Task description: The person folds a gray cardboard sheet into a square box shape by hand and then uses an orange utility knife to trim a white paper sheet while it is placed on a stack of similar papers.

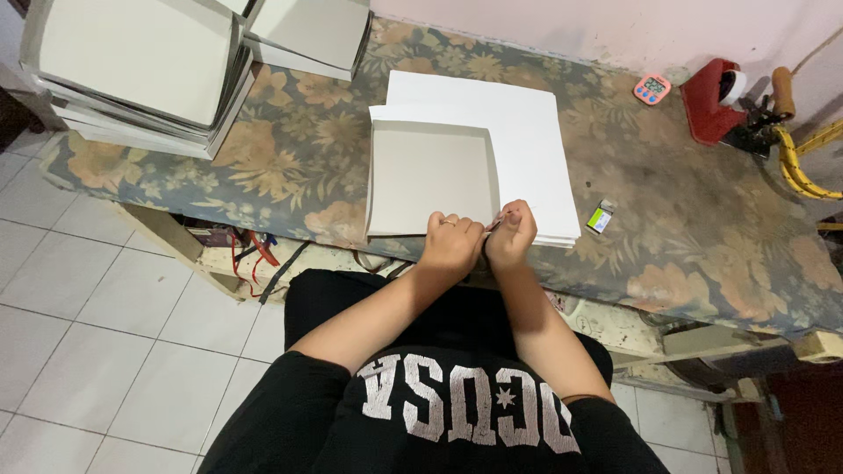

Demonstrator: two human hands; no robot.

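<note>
A half-folded white cardboard box (430, 175) lies on a stack of flat white sheets (527, 140) on the flower-patterned table (299, 158). My left hand (452, 246) and my right hand (512, 233) meet at the box's near right corner. Both pinch the cardboard flap there, fingers closed on it. A ring shows on my left hand.
Stacks of finished white boxes (140, 70) fill the table's far left, with another box (307, 35) beside them. A small green and white object (600, 217) lies right of the sheets. A pink timer (652, 89) and a red tape dispenser (716, 101) stand far right.
</note>
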